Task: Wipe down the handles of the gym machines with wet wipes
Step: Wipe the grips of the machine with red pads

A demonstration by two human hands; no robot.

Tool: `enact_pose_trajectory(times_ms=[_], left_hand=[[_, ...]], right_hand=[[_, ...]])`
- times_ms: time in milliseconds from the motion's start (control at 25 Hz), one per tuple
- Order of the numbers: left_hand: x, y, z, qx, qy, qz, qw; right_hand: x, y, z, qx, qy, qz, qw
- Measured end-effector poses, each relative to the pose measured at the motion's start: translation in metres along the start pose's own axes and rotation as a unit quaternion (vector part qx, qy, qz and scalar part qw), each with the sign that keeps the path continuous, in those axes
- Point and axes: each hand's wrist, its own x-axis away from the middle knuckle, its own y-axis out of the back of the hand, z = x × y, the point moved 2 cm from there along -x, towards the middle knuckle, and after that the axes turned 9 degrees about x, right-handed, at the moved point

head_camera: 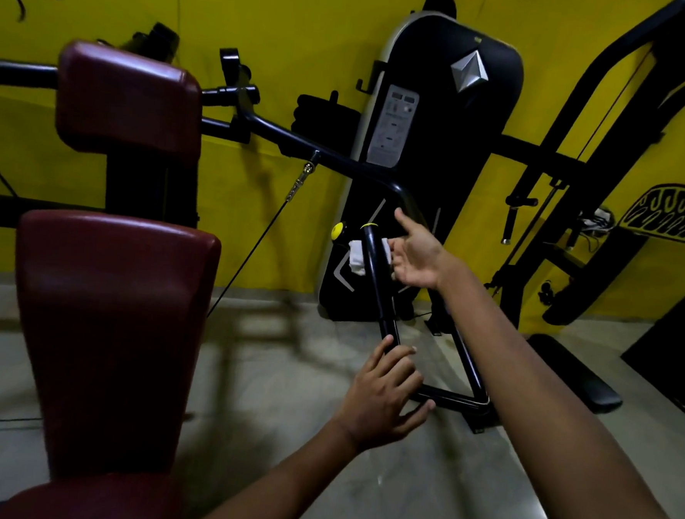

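While the right hand (415, 259) presses a white wet wipe (359, 257) against the far end of the black handle (375, 279), fingers spread and thumb raised, the left hand (385, 392) rests open-fingered on the handle's near end. Dark red seat pads (112, 325) stand left.

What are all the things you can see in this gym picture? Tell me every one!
handle bar: 1, black with yellow ring at top, centre, slanting down
wet wipe: 1, white, wrapped round upper handle bar
seat pads: 2, dark red, left, one above the other
weight stack cover: 1, black with silver diamond, against wall
wall: 1, yellow, behind machines
floor: 1, grey, below
cable: 1, black, beside seat
left hand: 1, touching lower handle bar
right hand: 1, at the wet wipe
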Motion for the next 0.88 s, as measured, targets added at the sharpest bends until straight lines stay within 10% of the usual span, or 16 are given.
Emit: enact_pose_trajectory(times_ms=[880], left_hand=[[-0.004, 0.004, -0.005, -0.030, -0.001, 0.013, 0.999]], right_hand=[[0.037, 0.009, -0.015, 0.091, -0.020, 0.014, 0.996]])
